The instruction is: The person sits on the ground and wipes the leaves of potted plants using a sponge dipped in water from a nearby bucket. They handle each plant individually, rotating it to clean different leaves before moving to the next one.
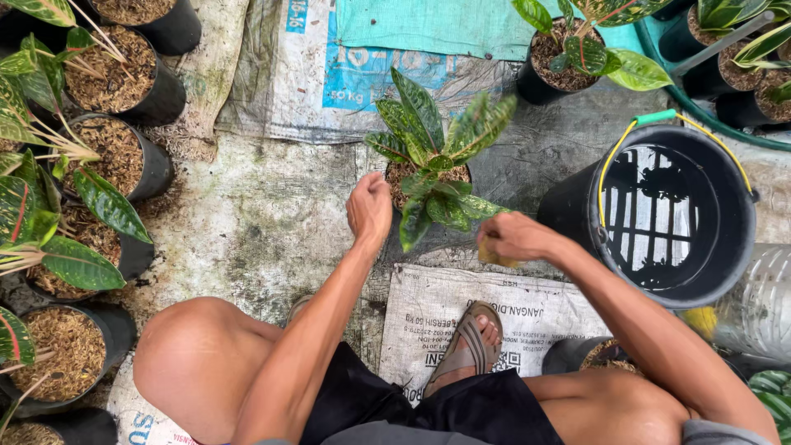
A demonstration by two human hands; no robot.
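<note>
Potted plant (432,177) between hands: left hand (370,208), right hand (512,236).

Centre: potted plant (432,165) with green-and-red leaves stands between the left hand (370,208) and the right hand (512,237); its leaves spread over the gap.
3 o'clock: black bucket (725,247) with water, just beside the right forearm, blocks passage.
9 o'clock: open stained ground (264,214) between plant and pot row; free passage.
9 to 11 o'clock edge: row of black pots (144,165) with husk fill closes the left side.
12 o'clock: flat sacks (329,74) lie low; room above.
1 o'clock: second potted plant (568,58) stands apart.
6 o'clock: knees and sandalled foot (471,342) occupy the near side.
</note>
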